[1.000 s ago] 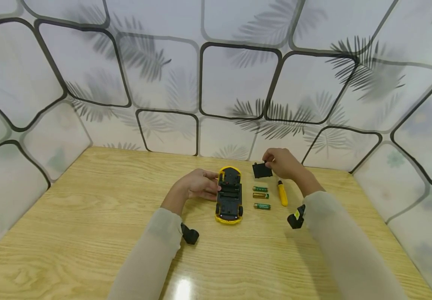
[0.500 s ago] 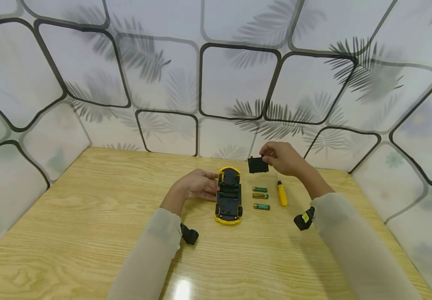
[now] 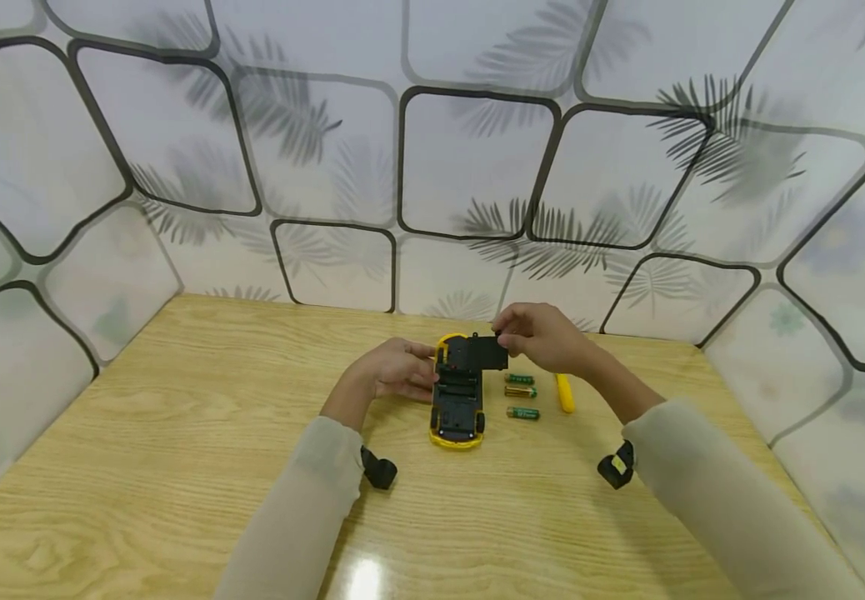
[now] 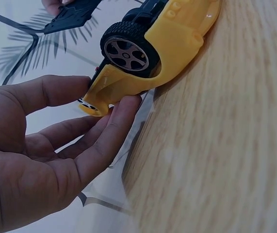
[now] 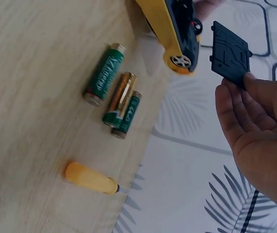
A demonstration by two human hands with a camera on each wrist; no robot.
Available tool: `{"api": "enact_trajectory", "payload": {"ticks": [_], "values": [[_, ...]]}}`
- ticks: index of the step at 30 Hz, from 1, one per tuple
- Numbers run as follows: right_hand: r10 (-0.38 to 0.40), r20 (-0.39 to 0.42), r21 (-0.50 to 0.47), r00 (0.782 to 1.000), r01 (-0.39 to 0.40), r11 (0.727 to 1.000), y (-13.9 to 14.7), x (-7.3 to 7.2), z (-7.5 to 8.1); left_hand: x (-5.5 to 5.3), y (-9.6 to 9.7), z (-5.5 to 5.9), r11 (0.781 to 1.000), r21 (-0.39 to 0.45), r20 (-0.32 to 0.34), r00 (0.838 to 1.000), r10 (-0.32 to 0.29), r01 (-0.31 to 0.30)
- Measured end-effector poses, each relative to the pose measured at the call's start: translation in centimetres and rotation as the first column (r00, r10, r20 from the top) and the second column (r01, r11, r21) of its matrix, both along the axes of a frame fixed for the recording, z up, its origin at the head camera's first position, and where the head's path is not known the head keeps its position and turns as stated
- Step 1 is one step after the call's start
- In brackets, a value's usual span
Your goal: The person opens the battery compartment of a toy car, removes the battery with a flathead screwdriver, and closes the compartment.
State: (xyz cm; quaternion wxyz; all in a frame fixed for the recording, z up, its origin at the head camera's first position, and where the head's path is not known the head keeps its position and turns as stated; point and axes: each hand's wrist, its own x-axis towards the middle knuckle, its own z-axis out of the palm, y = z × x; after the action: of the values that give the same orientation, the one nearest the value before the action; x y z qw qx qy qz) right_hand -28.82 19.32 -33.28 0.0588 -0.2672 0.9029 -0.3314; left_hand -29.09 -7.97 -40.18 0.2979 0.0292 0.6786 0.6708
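A yellow toy car (image 3: 458,423) lies upside down on the table, its black underside and open battery compartment facing up. My left hand (image 3: 393,369) holds it by its left side, thumb above and fingers below, as the left wrist view shows beside the yellow body (image 4: 179,46). Between thumb and fingers my right hand (image 3: 545,340) pinches a flat black battery cover (image 3: 488,353). In the head view the cover overlaps the upper right of the car; the right wrist view shows it raised, apart from the car (image 5: 161,24).
Three green-and-gold batteries, among them a near one (image 3: 523,413), lie to the car's right. A screwdriver with a yellow handle (image 3: 564,393) lies beyond them, its shaft hidden by my right hand in the head view. A patterned wall (image 3: 447,275) borders the wooden table (image 3: 177,433) at the back.
My right hand lifts the battery cover, then carries it left from behind the batteries to over the car's upper end. My left hand and the car stay in place.
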Motion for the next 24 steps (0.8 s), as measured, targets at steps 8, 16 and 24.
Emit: {"api": "enact_trajectory", "payload": {"ticks": [8,16,24], "values": [[0.003,0.095,-0.141,0.995,0.011,0.990,-1.4,1.3,-1.2,0.0,-0.1,0.0,1.000,-0.010,-0.011,1.000,-0.001,0.001],[-0.006,0.154,-0.209,0.988,0.039,0.977,-1.7,1.5,-2.2,-0.1,0.0,-0.1,1.000,-0.008,-0.003,1.000,-0.002,0.001],[-0.011,0.162,-0.199,0.987,0.043,0.979,-2.2,1.6,-3.0,-0.1,0.0,0.1,1.000,-0.006,0.003,1.000,-0.003,0.003]]}}
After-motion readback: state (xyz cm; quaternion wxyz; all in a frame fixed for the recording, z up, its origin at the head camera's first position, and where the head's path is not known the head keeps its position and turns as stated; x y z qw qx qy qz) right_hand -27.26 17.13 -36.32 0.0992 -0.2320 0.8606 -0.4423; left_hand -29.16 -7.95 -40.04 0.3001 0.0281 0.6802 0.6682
